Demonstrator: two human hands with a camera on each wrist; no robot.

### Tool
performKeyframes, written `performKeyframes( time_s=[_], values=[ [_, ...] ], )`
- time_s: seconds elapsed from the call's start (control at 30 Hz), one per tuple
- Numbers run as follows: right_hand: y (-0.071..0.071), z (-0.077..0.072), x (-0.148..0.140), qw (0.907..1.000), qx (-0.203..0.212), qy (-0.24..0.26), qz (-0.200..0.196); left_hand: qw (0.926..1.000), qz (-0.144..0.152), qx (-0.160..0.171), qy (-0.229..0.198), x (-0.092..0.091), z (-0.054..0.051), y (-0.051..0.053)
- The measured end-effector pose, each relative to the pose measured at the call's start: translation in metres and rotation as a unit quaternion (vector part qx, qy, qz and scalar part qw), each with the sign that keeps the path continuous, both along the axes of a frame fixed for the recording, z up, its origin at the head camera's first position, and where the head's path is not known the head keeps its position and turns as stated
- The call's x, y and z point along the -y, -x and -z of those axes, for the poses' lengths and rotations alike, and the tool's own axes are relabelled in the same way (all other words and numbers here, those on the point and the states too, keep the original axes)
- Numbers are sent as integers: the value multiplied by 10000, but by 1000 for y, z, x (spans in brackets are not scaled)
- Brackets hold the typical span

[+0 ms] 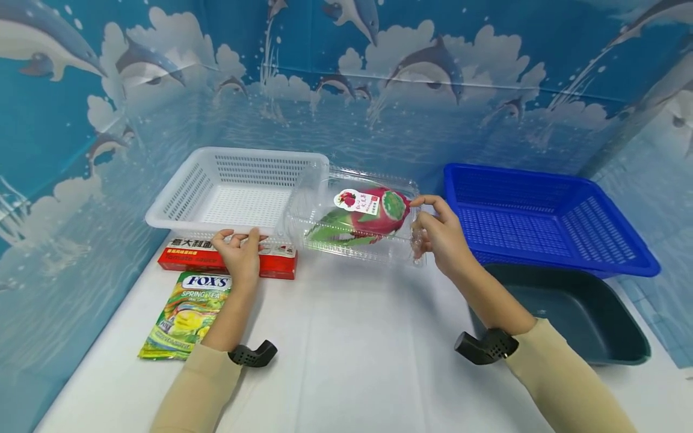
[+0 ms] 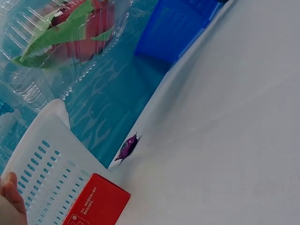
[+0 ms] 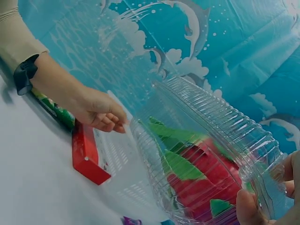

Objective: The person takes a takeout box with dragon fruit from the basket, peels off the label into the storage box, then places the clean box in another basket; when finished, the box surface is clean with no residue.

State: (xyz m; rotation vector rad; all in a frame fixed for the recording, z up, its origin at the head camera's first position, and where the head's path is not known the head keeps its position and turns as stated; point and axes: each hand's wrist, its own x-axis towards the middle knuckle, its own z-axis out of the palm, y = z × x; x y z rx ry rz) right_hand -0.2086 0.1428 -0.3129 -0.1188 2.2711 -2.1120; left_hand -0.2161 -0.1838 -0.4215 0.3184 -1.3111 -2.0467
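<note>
My right hand [image 1: 444,237] pinches the right end of a clear plastic clamshell box [image 1: 308,207], held above the table. Inside it lies a red dragon fruit [image 1: 387,219] with green scales and a white label. The box's left end overlaps the right side of a white slotted basket [image 1: 178,224] from this viewpoint. My left hand [image 1: 239,255] grips that basket's front rim, its fingertips at the edge. In the right wrist view, the clamshell box [image 3: 187,136] is tilted, with fingers on its near end.
Under the white basket's front lies a red box of tomato-sauce pasta [image 1: 278,264]. A green Fox's candy bag [image 1: 186,313] lies nearer on the left. On the right stand a blue basket [image 1: 612,234] and a dark green tub [image 1: 574,325]. A small purple packet [image 2: 126,147] shows in the left wrist view.
</note>
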Motion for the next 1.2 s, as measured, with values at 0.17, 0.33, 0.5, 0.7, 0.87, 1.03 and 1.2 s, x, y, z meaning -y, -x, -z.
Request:
performKeyframes(
  time_s=[0.17,0.33,0.5,0.7,0.87,1.03,1.2],
  values=[
    [-14,4,-10,10000,-1,-57,4,10000,-8,-43,15,0,1,0],
    [-29,9,-18,9999,-92,-64,-77,10000,-27,-92,17,0,2,2],
    [-41,16,-25,9999,-114,-55,-107,9999,3,-110,21,0,1,1],
    [-55,24,-33,9998,-144,53,-112,10000,37,-61,37,-1,-1,0],
    [-69,36,-39,9992,-330,211,-103,9999,23,-100,101,-2,0,-2],
    [-80,50,-43,9978,-547,354,-98,9994,72,-326,76,-2,1,-2],
    [-88,62,-44,9975,-589,368,-111,9997,59,-188,154,-1,1,-1]
  ],
)
